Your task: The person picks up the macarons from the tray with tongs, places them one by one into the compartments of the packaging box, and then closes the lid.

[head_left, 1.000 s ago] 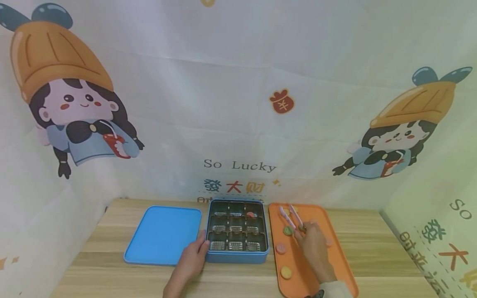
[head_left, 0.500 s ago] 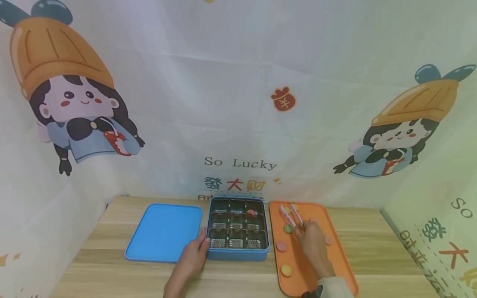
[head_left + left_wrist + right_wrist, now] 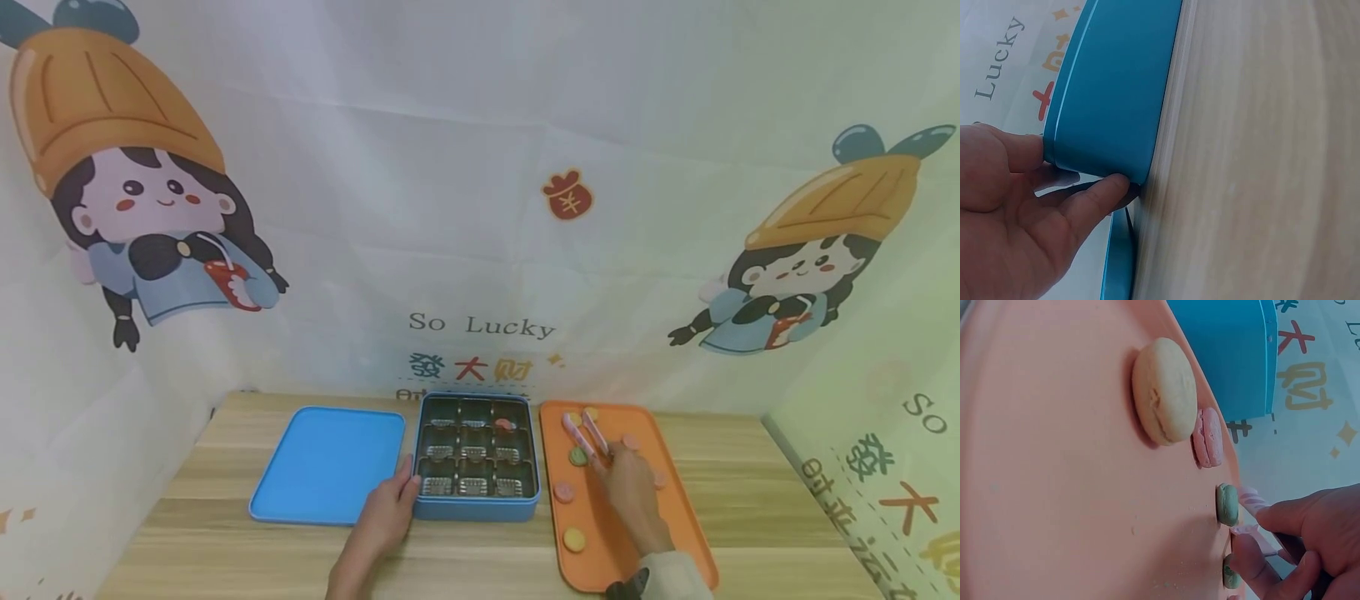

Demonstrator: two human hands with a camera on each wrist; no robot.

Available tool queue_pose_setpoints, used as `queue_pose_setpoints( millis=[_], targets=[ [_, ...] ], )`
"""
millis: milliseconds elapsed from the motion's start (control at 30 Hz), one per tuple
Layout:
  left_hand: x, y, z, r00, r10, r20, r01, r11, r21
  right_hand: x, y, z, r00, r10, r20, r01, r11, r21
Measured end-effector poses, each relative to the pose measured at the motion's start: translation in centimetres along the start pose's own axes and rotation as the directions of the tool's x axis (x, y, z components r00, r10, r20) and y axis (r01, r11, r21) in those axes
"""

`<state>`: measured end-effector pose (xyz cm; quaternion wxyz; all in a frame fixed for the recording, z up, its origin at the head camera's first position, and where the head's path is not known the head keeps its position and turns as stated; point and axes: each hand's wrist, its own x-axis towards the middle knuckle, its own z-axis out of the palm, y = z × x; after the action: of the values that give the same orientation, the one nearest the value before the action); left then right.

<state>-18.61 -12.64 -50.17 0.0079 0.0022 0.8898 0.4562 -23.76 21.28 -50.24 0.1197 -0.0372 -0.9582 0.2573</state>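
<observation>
My left hand (image 3: pixel 388 510) holds the blue tin (image 3: pixel 477 509) at its front left corner. In the left wrist view its digits lie at the rim and low on the side. Inside, the tin has several dark compartments, and a red-pink macaron (image 3: pixel 505 425) sits in the back right one. Over the orange tray (image 3: pixel 603 575), my right hand (image 3: pixel 632 492) grips pink-and-white tongs (image 3: pixel 579 437), their two arms spread apart and pointing away from me. A green macaron (image 3: pixel 1227 504) lies close beside the tongs, with another green macaron (image 3: pixel 1231 574) near my fingertips.
A blue lid (image 3: pixel 330 467) lies flat left of the tin. On the tray are also a pink macaron (image 3: pixel 563 492), a yellow macaron (image 3: pixel 574 540) near the front, and several others. A printed cloth (image 3: pixel 480 208) hangs behind the wooden table (image 3: pixel 195 500).
The head view has tilted slightly, so everything sits a little higher in it. Both hands keep nearly the same places, the left at the tin and the right with the tongs over the tray.
</observation>
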Motion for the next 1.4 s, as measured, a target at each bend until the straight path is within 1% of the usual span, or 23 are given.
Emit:
queue_pose_setpoints(
  millis=[233, 467, 767, 900, 1100, 1233, 1400],
  targets=[
    [0.1, -0.3, 0.1, 1.0, 0.004, -0.003, -0.004, 1.0, 0.005, 0.1, 0.0, 0.2, 0.999, -0.041, -0.003, 0.041, 0.999, 0.0],
    [0.1, -0.5, 0.2, 1.0, 0.02, 0.003, -0.02, 1.0, 0.002, -0.2, 0.2, 0.2, 0.999, -0.038, 0.009, 0.038, 0.999, 0.014],
    [0.0, -0.3, 0.1, 1.0, 0.027, -0.002, -0.027, 1.0, -0.002, -0.6, -0.3, 0.2, 0.997, -0.069, -0.026, 0.07, 0.998, 0.007],
    [0.0, -0.3, 0.1, 1.0, 0.03, 0.005, -0.03, 1.0, 0.007, -0.6, -0.9, 0.0, 0.995, -0.092, -0.049, 0.093, 0.995, 0.024],
    [0.1, -0.4, 0.2, 1.0, 0.027, 0.005, -0.027, 0.999, 0.018, -1.0, -2.5, 0.0, 0.986, -0.128, -0.111, 0.14, 0.984, 0.112],
    [0.1, -0.4, 0.2, 0.999, 0.034, -0.002, -0.034, 0.999, 0.025, -1.3, -3.7, 0.3, 0.978, -0.15, -0.144, 0.171, 0.973, 0.152],
    [0.1, -0.3, 0.1, 0.999, 0.04, -0.005, -0.039, 0.999, 0.02, -1.6, -5.0, 0.6, 0.967, -0.192, -0.17, 0.217, 0.965, 0.146]
  ],
)
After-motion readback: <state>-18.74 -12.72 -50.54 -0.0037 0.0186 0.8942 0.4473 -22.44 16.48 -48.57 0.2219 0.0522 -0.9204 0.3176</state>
